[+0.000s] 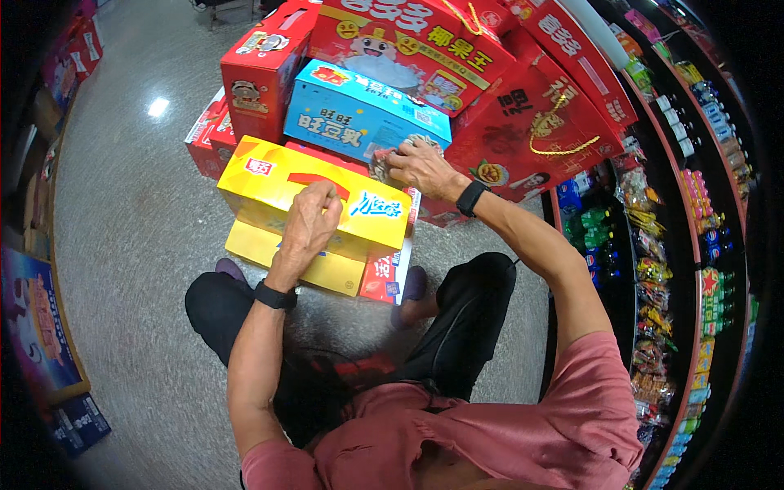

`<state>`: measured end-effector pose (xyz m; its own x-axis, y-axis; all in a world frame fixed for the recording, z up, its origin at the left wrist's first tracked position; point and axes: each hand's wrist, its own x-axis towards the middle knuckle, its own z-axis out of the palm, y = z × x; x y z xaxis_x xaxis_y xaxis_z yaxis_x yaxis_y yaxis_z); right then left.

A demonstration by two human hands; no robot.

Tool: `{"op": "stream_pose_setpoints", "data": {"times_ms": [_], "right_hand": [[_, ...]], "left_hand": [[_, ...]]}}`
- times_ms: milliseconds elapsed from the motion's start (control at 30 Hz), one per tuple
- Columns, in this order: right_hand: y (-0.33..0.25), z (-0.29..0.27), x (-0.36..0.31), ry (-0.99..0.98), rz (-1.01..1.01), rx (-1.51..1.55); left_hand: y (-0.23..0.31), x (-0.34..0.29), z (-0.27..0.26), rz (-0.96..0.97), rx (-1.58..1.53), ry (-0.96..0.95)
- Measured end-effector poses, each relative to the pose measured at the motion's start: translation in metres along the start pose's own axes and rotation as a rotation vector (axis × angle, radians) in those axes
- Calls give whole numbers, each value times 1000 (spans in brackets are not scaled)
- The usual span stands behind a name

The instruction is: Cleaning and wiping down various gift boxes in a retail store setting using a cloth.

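My left hand [313, 219] is closed at the red carry handle [335, 188] on top of a yellow gift box [269, 192]. This box rests on another yellow box [318, 273], with a red-and-white carton [390, 273] beside and partly under them. My right hand [429, 170] is closed around a crumpled, greyish patterned cloth [380, 166], pressed against the right end of a blue drink carton [335, 122]. The cloth spreads out past the fingers on both sides. The blue carton lies just behind the upper yellow box, among red boxes.
Large red gift boxes [392, 41] are piled behind, one with a golden rope handle [563, 147]. A tall red box [265, 73] stands at the left of the pile. Shelves of bottles and snacks [653, 269] line the right. A colourful panel [37, 327] stands far left on the floor [139, 245].
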<state>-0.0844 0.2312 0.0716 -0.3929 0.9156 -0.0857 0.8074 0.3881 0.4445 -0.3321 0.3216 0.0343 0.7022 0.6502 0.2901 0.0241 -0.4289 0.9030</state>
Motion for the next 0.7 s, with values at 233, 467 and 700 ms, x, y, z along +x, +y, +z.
{"op": "stream_pose_setpoints", "data": {"times_ms": [233, 467, 700], "right_hand": [[-4, 17, -64, -63, 132, 63], [-6, 5, -112, -257, 501, 294], [10, -47, -67, 340, 672, 762]], "left_hand": [[-6, 0, -5, -10, 43, -13], [-6, -2, -10, -2, 84, -9], [-21, -4, -8, 28, 66, 2]]}}
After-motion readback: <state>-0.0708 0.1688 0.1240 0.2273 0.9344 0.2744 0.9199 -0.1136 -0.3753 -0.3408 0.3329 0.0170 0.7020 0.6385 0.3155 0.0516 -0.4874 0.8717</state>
